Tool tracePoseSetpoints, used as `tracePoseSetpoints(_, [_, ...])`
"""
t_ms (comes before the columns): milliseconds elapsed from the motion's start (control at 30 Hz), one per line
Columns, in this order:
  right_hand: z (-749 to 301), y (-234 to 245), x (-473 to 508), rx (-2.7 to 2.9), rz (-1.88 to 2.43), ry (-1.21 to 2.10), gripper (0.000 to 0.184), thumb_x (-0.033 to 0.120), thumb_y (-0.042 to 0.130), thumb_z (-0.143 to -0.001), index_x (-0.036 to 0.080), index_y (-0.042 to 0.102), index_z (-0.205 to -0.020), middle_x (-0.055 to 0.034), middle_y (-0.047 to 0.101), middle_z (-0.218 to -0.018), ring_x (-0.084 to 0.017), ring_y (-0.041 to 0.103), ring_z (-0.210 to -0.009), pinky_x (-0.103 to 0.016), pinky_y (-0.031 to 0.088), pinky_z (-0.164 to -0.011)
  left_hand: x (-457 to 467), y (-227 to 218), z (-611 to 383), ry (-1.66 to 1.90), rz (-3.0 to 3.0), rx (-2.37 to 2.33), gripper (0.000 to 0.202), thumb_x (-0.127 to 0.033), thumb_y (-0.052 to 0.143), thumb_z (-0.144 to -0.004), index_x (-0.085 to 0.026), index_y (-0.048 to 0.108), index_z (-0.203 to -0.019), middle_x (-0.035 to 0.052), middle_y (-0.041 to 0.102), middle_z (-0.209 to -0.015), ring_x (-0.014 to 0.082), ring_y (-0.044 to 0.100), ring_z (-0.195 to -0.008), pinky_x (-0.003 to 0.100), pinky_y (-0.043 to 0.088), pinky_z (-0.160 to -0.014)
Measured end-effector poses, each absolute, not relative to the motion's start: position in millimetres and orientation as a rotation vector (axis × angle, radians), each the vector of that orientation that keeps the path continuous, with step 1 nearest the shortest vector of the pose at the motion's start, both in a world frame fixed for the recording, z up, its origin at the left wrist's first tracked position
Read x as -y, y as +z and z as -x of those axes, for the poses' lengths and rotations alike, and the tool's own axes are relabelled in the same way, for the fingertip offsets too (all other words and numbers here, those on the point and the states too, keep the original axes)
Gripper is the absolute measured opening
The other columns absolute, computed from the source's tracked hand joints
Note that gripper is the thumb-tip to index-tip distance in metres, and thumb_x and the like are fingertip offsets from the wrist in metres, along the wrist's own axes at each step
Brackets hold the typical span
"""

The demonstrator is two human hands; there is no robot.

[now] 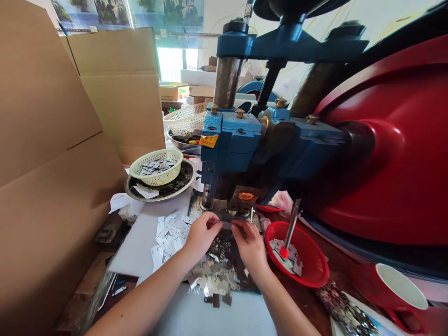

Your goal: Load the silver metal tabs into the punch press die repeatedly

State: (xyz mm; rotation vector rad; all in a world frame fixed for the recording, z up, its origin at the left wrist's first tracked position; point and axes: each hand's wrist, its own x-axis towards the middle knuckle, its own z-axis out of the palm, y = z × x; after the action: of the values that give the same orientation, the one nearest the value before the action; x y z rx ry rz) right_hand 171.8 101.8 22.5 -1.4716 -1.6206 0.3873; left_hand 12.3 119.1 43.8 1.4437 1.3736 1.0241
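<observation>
Red bowl (315, 265) holding pale flat pieces (296, 266); cream basket (163, 178) of similar pieces inside a metal basin (192, 173). Left hand (204, 232) and right hand (250, 242), fingers pinching a thin piece (226, 225) by the press (231, 140).

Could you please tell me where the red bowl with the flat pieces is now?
In the head view, the red bowl is right of centre, beside the right hand, with the red mug farther right and lower in the picture.

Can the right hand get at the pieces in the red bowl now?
Probably yes: the red bowl stands open-topped beside the right hand, but a metal rod slants over the pieces and the hand seemingly holds a thin piece.
</observation>
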Motion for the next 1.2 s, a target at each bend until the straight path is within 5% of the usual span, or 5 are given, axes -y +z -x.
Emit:
tracePoseSetpoints(233, [-181,12,-131,1.535,1.51,0.306,0.021,0.038,0.052,-0.081,0.02,0.061,-0.087,-0.0081,0.059,-0.092,-0.024,0.055,-0.088,-0.039,0.045,-0.08,-152,32,-30,1.012,-1.668,-1.515,0.014,-0.023,0.063,-0.072,-0.017,0.065,-0.085,0.0065,0.062,-0.096,0.0226,0.056,-0.098,0.037,0.041,-0.091])
tracePoseSetpoints(700, [-176,7,-143,1.518,1.486,0.44,0.019,0.035,0.046,-0.078,0.02,0.057,-0.079,-0.0065,0.06,-0.084,-0.022,0.057,-0.083,-0.036,0.046,-0.075,-169,26,-35,0.856,-1.761,-1.288,0.035,-0.012,0.05,-0.074,-0.019,0.066,-0.105,0.0045,0.068,-0.105,0.0212,0.059,-0.102,0.034,0.043,-0.095])
tracePoseSetpoints(867, [-180,6,-135,1.487,1.478,0.446,0.027,0.038,0.046,-0.081,0.018,0.058,-0.095,-0.0096,0.062,-0.097,-0.023,0.057,-0.092,-0.039,0.045,-0.082,-159,39,-27,0.92,-1.798,-1.377,0.033,-0.017,0.054,-0.077,-0.018,0.062,-0.108,0.0072,0.062,-0.113,0.0226,0.054,-0.11,0.035,0.038,-0.099])
tracePoseSetpoints(1067, [-203,10,-93,1.496,1.549,0.514,0.026,0.039,0.047,-0.084,0.021,0.063,-0.093,-0.0073,0.064,-0.095,-0.023,0.059,-0.091,-0.036,0.046,-0.08,-111,48,8,0.669,-2.054,-1.408,0.015,-0.023,0.05,-0.083,-0.023,0.065,-0.087,0.002,0.064,-0.088,0.0199,0.057,-0.087,0.033,0.044,-0.081])
tracePoseSetpoints(1200, [-214,5,-71,1.564,1.651,0.515,0.025,0.038,0.046,-0.084,0.022,0.064,-0.09,-0.0065,0.065,-0.093,-0.022,0.059,-0.092,-0.037,0.046,-0.083,-85,35,13,0.368,-2.211,-1.384,0.014,-0.026,0.057,-0.081,-0.025,0.066,-0.092,0.0032,0.061,-0.094,0.0224,0.055,-0.092,0.034,0.043,-0.08])
